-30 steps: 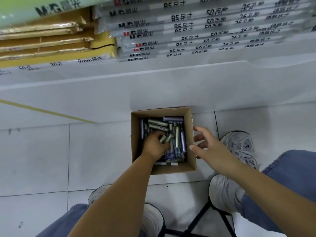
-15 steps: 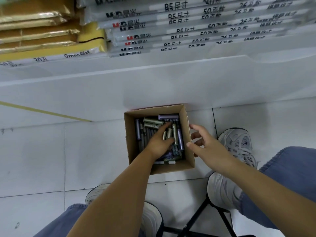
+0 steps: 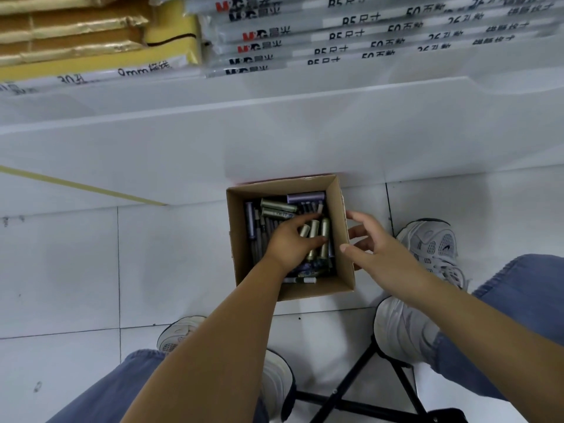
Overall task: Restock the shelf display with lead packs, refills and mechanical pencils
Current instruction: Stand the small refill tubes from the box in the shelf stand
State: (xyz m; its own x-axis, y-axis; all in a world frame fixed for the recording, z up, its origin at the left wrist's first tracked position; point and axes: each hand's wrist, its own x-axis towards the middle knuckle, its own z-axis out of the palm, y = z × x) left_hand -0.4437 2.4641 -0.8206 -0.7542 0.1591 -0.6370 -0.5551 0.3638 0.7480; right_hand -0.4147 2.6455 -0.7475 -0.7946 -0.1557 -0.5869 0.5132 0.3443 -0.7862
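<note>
Left hand (image 3: 288,244) has curled round tubes (image 3: 324,231) in the mid-frame box (image 3: 317,290), covering others; right hand (image 3: 381,254) spread open.

We are looking down at a white tiled floor (image 3: 76,270). A cardboard box (image 3: 320,290) is sitting on it, backing against the base of the white shelf (image 3: 274,117). Two white shoes (image 3: 433,242) and black stool legs (image 3: 351,389) are resting on the tiles near the box. White packs (image 3: 335,41) and gold packs (image 3: 76,35) are lying stacked side by side on the shelf.
</note>
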